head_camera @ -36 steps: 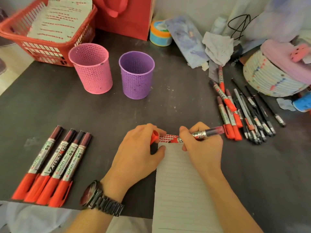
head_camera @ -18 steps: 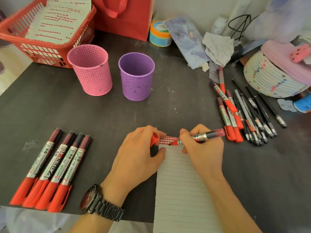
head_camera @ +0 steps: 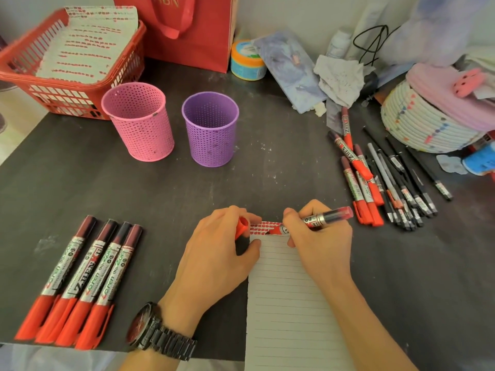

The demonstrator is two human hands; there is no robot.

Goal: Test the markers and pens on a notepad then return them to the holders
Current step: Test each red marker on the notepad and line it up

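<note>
My right hand grips an uncapped red marker, its tip down on the top edge of the lined notepad, where a strip of red marks runs. My left hand presses the notepad's upper left corner and holds the marker's red cap between its fingers. Several capped red markers lie side by side at the left. A pile of red markers and black pens lies at the right. The pink holder and the purple holder stand upright further back.
A red basket with marked paper sheets sits at the back left, a red bag behind the holders. A round tub, crumpled paper and a woven basket crowd the back right. The dark table's near edge runs below the left markers.
The marker tip has crept slightly along the strip of red marks at the notepad's top. Both hands otherwise keep their places.
</note>
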